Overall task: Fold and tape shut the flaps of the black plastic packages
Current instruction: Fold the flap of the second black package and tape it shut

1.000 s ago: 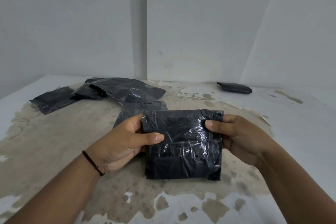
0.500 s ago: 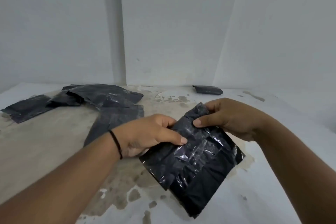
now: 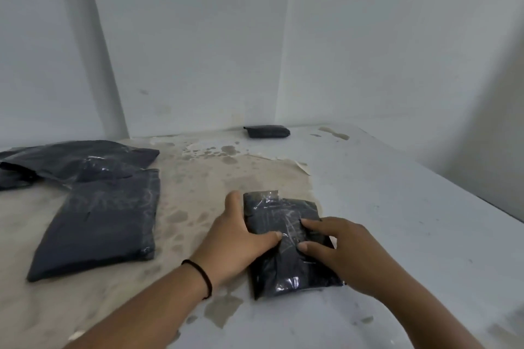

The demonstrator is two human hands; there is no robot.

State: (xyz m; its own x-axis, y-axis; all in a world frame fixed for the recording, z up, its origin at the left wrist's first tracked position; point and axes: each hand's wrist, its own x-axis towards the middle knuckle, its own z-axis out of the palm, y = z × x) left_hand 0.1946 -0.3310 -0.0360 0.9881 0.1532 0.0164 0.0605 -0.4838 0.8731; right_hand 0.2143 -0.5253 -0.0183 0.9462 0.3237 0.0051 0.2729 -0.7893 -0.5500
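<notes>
Head view: small black plastic package wrapped in clear glossy tape lies flat on the white table with worn, stained patches, near the front edge, right of centre. Left hand sits against the package's left edge, thumb laid over the taped top, fingers straight along the side, not curled round it; thin black band on that wrist. Right hand rests on the package's right half, fingers spread and straight, fingertips pressing the taped face. Left of the hands: larger flat black plastic bag, well apart from the package. Behind it, a heap of more crumpled black plastic bags. Far back by the wall: small folded black package.
</notes>
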